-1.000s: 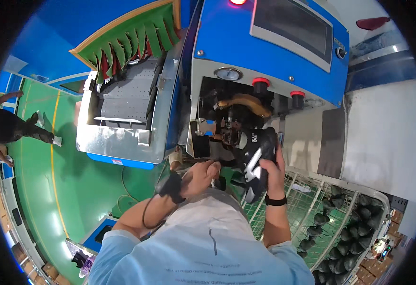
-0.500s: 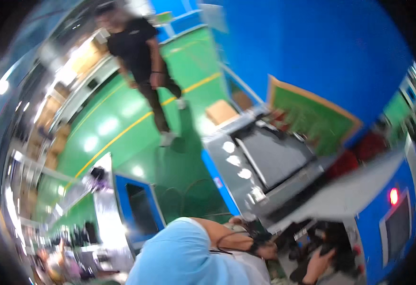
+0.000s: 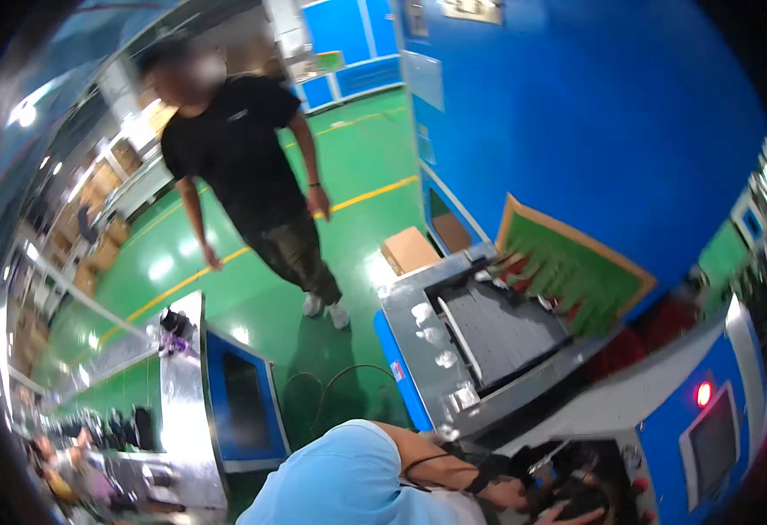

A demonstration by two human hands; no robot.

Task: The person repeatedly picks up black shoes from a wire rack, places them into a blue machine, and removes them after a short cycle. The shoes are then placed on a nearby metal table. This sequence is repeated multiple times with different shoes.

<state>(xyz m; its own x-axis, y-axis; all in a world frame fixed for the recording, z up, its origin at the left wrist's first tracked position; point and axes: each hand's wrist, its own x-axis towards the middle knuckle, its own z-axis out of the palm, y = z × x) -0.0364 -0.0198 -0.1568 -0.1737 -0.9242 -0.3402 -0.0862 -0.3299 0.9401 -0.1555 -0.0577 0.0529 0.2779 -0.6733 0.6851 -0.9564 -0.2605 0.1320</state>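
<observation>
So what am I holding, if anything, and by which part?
It can't be told: the right hand is at a dark object, too murky to show a grip; the left hand shows no clear hold either.

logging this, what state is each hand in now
Left hand: near the blue machine; open or closed, cannot tell.
Right hand: partly out of frame; holding anything, cannot tell.

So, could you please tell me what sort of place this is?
Probably a factory, judging by the blue control panel, the conveyor with its green strip curtain, and the yellow floor line.
</observation>
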